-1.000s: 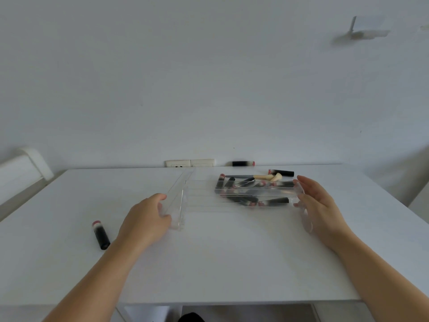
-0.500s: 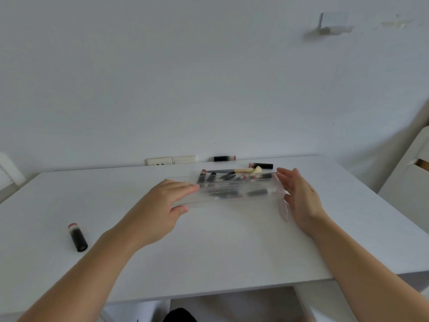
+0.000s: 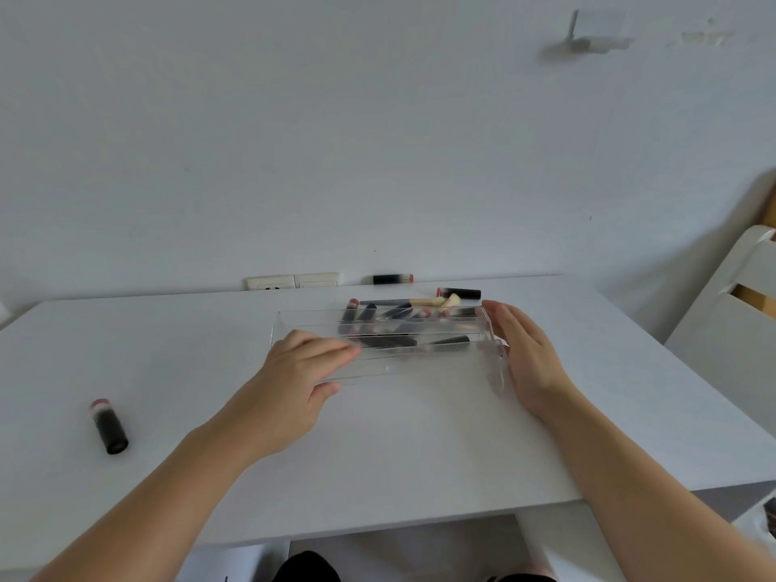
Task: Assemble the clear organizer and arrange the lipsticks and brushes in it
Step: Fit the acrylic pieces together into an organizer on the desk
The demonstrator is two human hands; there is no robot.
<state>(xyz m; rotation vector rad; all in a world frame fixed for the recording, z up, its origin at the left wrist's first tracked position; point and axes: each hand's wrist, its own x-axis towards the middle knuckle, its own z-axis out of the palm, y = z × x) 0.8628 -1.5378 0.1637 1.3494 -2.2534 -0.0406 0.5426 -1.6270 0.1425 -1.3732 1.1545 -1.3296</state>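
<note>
A clear acrylic organizer (image 3: 420, 369) stands in the middle of the white table (image 3: 378, 455). My left hand (image 3: 294, 384) grips its near left edge, fingers over the top and thumb under the front panel. My right hand (image 3: 529, 354) lies flat against its right end wall. Seen through the clear panels is a pile of black lipsticks (image 3: 378, 325) and tan-tipped brushes (image 3: 436, 302), at the back right. I cannot tell whether they lie inside it or behind it.
One lipstick (image 3: 108, 426) lies alone at the table's left. Another lipstick (image 3: 392, 279) rests against the back wall next to a wall socket (image 3: 292, 281), and one more lipstick (image 3: 460, 293) lies behind the organizer. A white chair (image 3: 730, 329) stands at the right.
My left hand swung the left clear panel inward and now holds the front of the organizer. My right hand stayed at the right end. The camera turned slightly right.
</note>
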